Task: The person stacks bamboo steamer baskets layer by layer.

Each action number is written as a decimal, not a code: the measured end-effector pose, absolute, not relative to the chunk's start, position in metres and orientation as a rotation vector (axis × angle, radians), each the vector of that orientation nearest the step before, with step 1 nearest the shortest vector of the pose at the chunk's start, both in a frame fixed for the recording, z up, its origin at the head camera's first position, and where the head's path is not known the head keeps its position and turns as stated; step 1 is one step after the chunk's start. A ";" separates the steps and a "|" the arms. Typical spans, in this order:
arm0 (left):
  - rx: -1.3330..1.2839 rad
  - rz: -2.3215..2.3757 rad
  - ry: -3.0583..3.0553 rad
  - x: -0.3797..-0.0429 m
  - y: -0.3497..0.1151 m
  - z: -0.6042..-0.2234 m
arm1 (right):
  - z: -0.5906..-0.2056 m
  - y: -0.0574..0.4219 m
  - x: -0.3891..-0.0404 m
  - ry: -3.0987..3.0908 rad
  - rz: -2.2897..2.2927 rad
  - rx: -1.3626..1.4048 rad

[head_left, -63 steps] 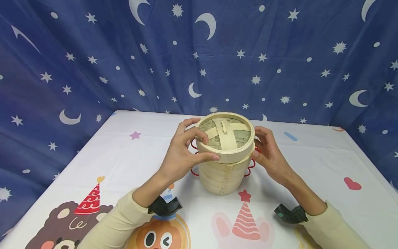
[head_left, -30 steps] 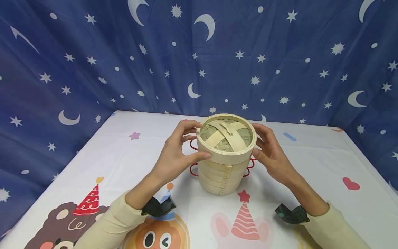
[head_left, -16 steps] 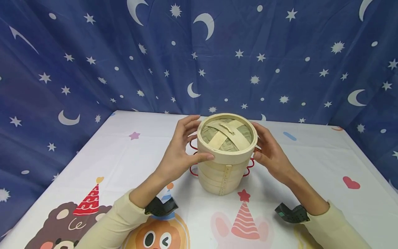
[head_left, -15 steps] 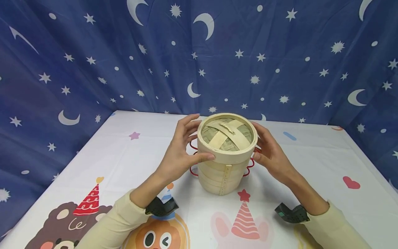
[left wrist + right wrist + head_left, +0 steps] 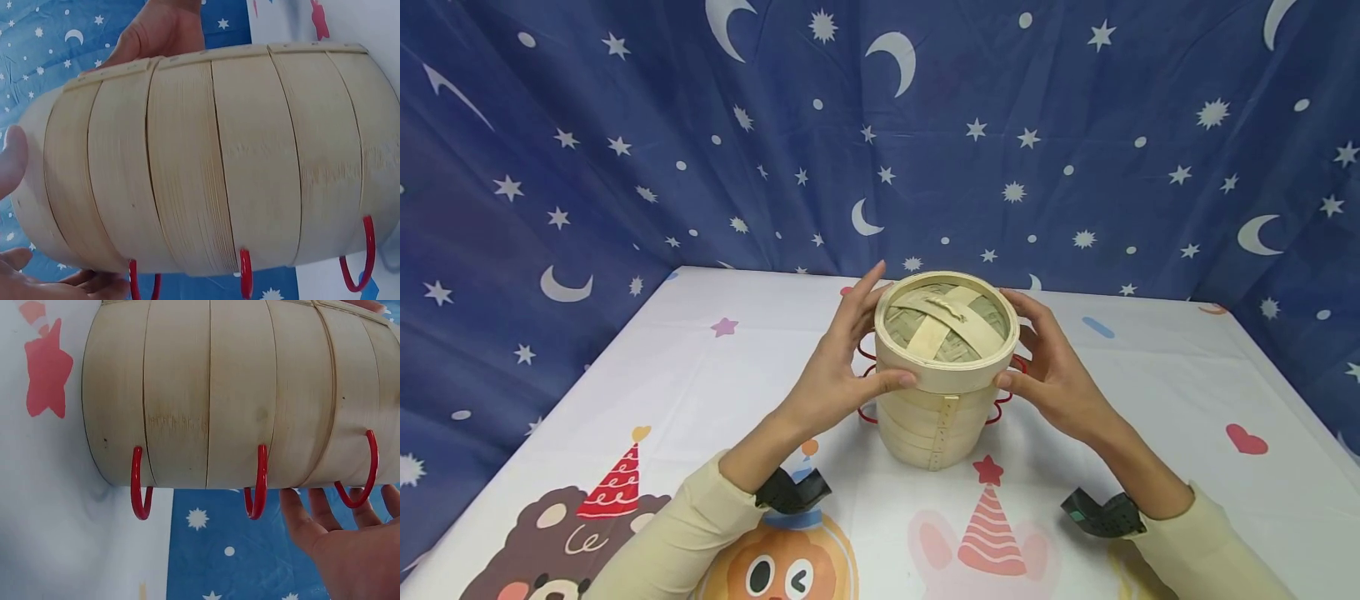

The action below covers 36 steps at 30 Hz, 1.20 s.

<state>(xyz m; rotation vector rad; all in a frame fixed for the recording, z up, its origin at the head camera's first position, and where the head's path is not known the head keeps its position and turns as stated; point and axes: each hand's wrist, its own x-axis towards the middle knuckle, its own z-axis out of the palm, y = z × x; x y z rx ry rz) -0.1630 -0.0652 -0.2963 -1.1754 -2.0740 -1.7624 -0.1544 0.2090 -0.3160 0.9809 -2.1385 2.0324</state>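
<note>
A round bamboo steamer (image 5: 917, 421) with stacked tiers and red side handles stands upright on the table. Its woven lid (image 5: 951, 325), crossed by two pale bands, sits level on top. My left hand (image 5: 837, 371) holds the lid from the left, thumb on the front of the rim and index finger raised. From the right, my right hand (image 5: 1060, 379) grips it, thumb at the lid's lower front edge, fingers partly hidden behind. In the right wrist view, fingers (image 5: 301, 522) stretch behind the steamer near a red handle (image 5: 369, 469).
A white tablecloth (image 5: 760, 367) printed with cartoon animals and party hats covers the table. A blue curtain (image 5: 775, 142) with moons and stars hangs behind and at the sides. Black wrist cameras (image 5: 793, 492) are strapped to both wrists.
The lid has turned, so its bands now run diagonally, and it sits flatter. My left fingers have left the lid's top for its side. My right thumb has moved inward onto the lid's front.
</note>
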 end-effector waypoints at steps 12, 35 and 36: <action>-1.173 -1.708 -2.021 -0.166 -0.072 -0.297 | -0.318 0.218 -0.160 -2.191 1.921 1.070; -0.990 -1.573 -2.149 -0.160 -0.108 -0.306 | -0.312 0.243 -0.145 -2.426 1.573 0.913; -0.974 -1.533 -2.178 -0.161 -0.116 -0.306 | -0.310 0.248 -0.143 -2.473 1.474 0.851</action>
